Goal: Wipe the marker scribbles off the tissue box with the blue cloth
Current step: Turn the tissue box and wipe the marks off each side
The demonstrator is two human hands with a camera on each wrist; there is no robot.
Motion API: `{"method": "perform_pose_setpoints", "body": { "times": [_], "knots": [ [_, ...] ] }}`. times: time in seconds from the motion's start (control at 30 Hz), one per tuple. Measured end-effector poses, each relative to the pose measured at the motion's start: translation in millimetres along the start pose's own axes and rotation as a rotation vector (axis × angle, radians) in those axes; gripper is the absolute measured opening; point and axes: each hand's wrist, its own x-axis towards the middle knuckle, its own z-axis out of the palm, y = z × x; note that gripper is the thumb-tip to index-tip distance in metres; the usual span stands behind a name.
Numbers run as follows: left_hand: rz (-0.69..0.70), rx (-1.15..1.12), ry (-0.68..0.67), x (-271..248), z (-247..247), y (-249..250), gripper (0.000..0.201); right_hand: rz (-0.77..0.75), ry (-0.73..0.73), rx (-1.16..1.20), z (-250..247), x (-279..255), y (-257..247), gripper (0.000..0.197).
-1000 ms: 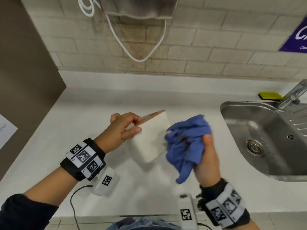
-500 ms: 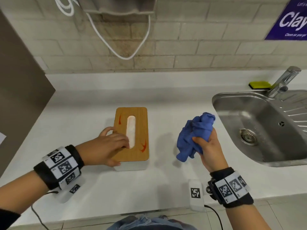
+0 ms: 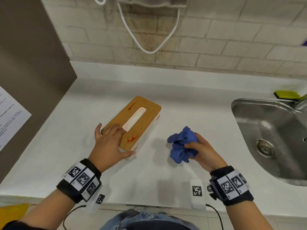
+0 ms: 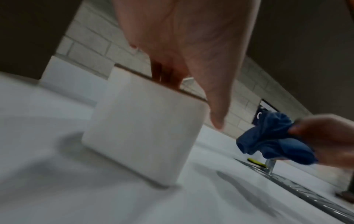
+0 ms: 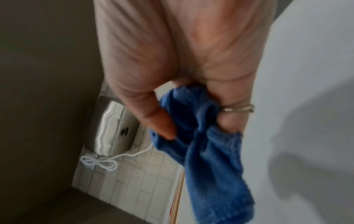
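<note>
The tissue box (image 3: 142,106) has a white body and a wooden lid and lies at an angle on the white counter. Red marker scribbles (image 3: 132,138) show on the lid's near end, with more near its far end and on the right side wall. My left hand (image 3: 114,138) rests flat on the lid's near end, thumb stretched along the near corner. In the left wrist view the fingers (image 4: 168,75) press on the box (image 4: 141,136) top. My right hand (image 3: 197,146) grips the bunched blue cloth (image 3: 181,146) to the right of the box, apart from it. The right wrist view shows thumb and fingers curled round the cloth (image 5: 210,166).
A steel sink (image 3: 265,130) fills the right side, with a faucet (image 3: 301,103) and a green sponge (image 3: 285,94) behind it. A dark panel (image 3: 33,63) with a paper sheet stands at the left. A white cord (image 3: 149,50) hangs on the brick wall.
One second ago my left hand held the box tilted up with the cloth against it. The box now lies on the counter, turned to a diagonal. The cloth hand has moved away to the right.
</note>
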Motion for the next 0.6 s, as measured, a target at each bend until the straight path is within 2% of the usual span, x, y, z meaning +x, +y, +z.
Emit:
{"method": "perform_pose_setpoints", "body": {
  "times": [0.07, 0.1, 0.13, 0.2, 0.27, 0.3, 0.37, 0.47, 0.6],
  "knots": [
    [-0.040, -0.117, 0.070, 1, 10, -2, 0.072, 0.002, -0.043, 0.019, 2, 4, 2, 0.044],
    [-0.048, -0.180, 0.091, 2, 13, -4, 0.071, 0.009, -0.010, 0.028, 6, 5, 2, 0.048],
    [-0.052, -0.239, 0.108, 3, 16, -7, 0.070, 0.002, 0.094, -0.008, 6, 8, 7, 0.041],
    [-0.052, -0.331, 0.139, 6, 15, -10, 0.069, -0.078, 0.271, -0.175, 10, 8, 7, 0.007],
    [-0.039, -0.399, 0.143, 11, 8, -11, 0.066, -0.184, 0.320, -0.307, 16, 6, 3, 0.044],
    [-0.036, -0.438, 0.133, 14, 3, -11, 0.061, -0.239, 0.308, -0.273, 17, 6, 2, 0.057],
    [-0.038, -0.527, 0.087, 20, -2, -12, 0.048, -0.339, 0.309, -0.243, 23, 4, -2, 0.069],
    [-0.071, -0.674, 0.028, 30, 0, -15, 0.038, -0.522, 0.342, -0.242, 37, 3, -6, 0.070],
    [-0.129, -0.853, -0.099, 39, 6, -17, 0.047, -0.682, 0.336, -0.371, 67, 16, 4, 0.069]
  ]
}}
